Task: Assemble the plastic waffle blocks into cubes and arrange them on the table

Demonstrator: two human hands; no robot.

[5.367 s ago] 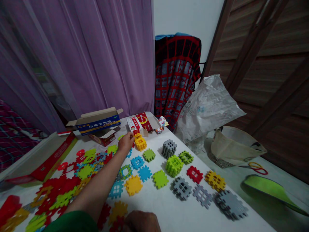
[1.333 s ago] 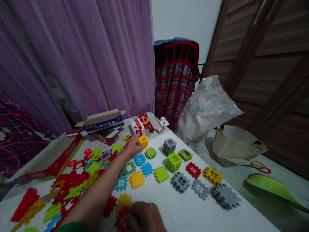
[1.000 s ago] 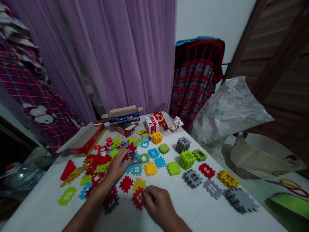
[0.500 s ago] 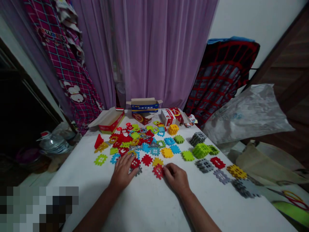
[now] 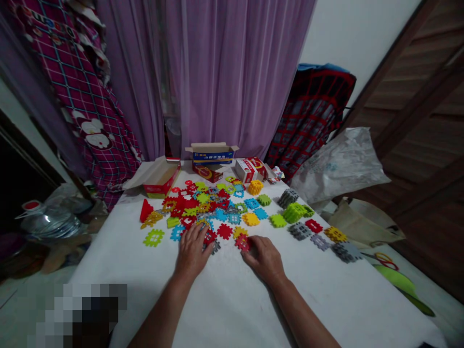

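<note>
My left hand (image 5: 194,249) lies palm down with its fingers stretched over a red window-shaped toothed tile (image 5: 210,236) and a dark grey one (image 5: 216,247). My right hand (image 5: 266,258) is curled, its fingers closed at the right edge of a red interlocking tile (image 5: 242,243) lying on the table. Between the hands sit a solid red tile (image 5: 225,231) and a yellow tile (image 5: 240,232). A mixed heap of coloured toothed tiles (image 5: 195,200) spreads beyond them. The right fingertips are partly hidden.
On the right stand a light green stack (image 5: 295,212), grey stacks (image 5: 300,231) and a yellow stack (image 5: 335,234). Across the back are an open red box (image 5: 163,181), a blue box (image 5: 212,157) and a red-and-white box (image 5: 248,170). All rest on a white-covered table (image 5: 224,299).
The camera view has shifted, so the table appears further left at its right side. Both hands stay at nearly the same tiles, the right one still by the red tile.
</note>
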